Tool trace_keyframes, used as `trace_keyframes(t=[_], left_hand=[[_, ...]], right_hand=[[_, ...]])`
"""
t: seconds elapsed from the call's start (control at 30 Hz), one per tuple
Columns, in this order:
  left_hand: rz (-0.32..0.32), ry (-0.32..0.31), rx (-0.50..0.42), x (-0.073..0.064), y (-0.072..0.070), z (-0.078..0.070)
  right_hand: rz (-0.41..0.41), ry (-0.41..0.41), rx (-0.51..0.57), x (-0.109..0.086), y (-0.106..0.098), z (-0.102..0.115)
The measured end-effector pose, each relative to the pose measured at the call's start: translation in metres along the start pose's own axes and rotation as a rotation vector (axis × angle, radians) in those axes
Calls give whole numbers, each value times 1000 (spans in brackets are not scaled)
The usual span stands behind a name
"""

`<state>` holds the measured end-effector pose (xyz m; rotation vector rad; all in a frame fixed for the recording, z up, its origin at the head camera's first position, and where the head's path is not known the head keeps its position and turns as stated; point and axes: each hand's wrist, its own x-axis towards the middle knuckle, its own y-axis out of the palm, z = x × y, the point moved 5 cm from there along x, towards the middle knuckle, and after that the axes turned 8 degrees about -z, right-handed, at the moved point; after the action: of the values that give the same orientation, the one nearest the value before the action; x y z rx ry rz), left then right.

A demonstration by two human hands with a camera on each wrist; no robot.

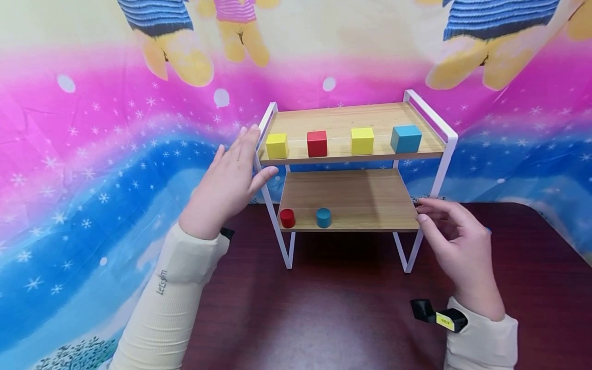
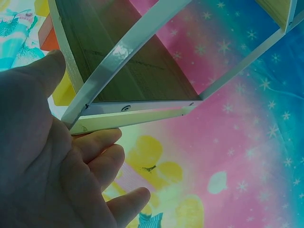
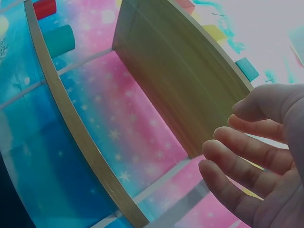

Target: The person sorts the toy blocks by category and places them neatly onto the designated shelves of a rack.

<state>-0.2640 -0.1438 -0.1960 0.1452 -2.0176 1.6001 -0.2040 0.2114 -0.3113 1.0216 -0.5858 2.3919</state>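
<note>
A two-tier shelf (image 1: 342,201) with wood boards and a white metal frame stands on the dark table. Against the upper left side of its frame lies my left hand (image 1: 228,177), fingers extended and thumb apart. My right hand (image 1: 462,246) is beside the right leg of the frame, its fingers loosely bent with nothing between them. Along the top board's front edge sit a yellow cube (image 1: 277,146), a red cube (image 1: 317,144), another yellow cube (image 1: 362,141) and a blue cube (image 1: 406,139). A red cylinder (image 1: 287,218) and a blue cylinder (image 1: 324,218) stand at the lower board's front left.
A colourful cloth (image 1: 139,139) with printed bears and snowflakes hangs behind the shelf and down the left. The dark red table (image 1: 314,318) extends in front of the shelf and to its right. White side rails (image 1: 432,115) rise above the top board.
</note>
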Motion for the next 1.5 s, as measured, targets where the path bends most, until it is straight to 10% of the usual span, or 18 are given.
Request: trace_keyframes(t=[0.77, 1.5], left_hand=[[2, 2, -4, 0, 1, -1], [-8, 13, -12, -2, 0, 1]], right_hand=[[-146, 165, -38, 2, -22, -31], [-124, 408, -253, -6, -29, -101]])
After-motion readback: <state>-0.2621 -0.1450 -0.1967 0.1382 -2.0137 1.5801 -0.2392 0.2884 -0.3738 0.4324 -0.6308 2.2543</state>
